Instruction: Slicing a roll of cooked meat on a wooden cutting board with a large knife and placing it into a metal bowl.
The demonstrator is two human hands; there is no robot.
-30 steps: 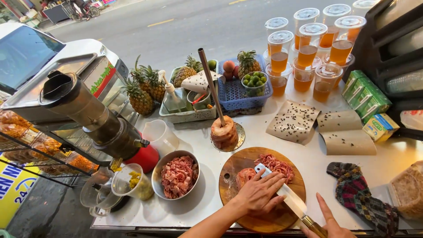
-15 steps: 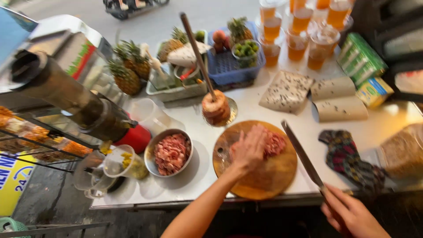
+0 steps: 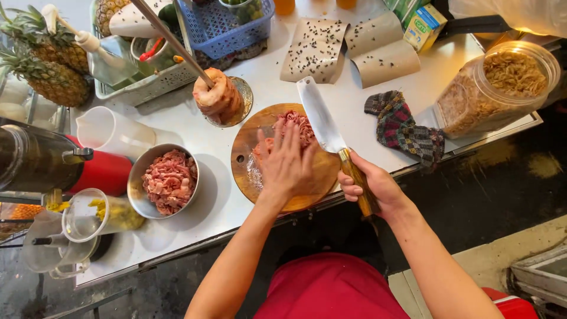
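Your left hand (image 3: 285,162) lies flat with its fingers (image 3: 282,137) spread out, pressing down on the pink raw meat (image 3: 295,125). It is not gripping anything. The meat sits on a round wooden cutting board (image 3: 245,147), close to the near edge of the white counter (image 3: 201,118).

Your right hand (image 3: 372,186) is closed tight around the wooden handle of a big cleaver (image 3: 322,118). The wide blade points away from you, toward the far edge. The blade is over the right side of the board, just beside the meat and your left fingers. You cannot tell if the blade touches the board.

Left of the board sits a metal bowl (image 3: 168,180) full of chopped pink meat. Past the board, toward the far edge, a lump of meat on a long stick (image 3: 217,94) stands on a small metal dish. Right of the board lies a checked cloth (image 3: 404,127). Near the right edge stands a clear plastic jar (image 3: 493,88) with brown crispy bits inside. Toward the far edge lie flat brown sheets (image 3: 316,50) dotted with black seeds. A blue basket (image 3: 227,29) sits beyond them. Pineapples (image 3: 50,68) stand at the far left corner. A clear plastic jug (image 3: 109,130) stands near the left edge, beside a red and black machine (image 3: 53,165).
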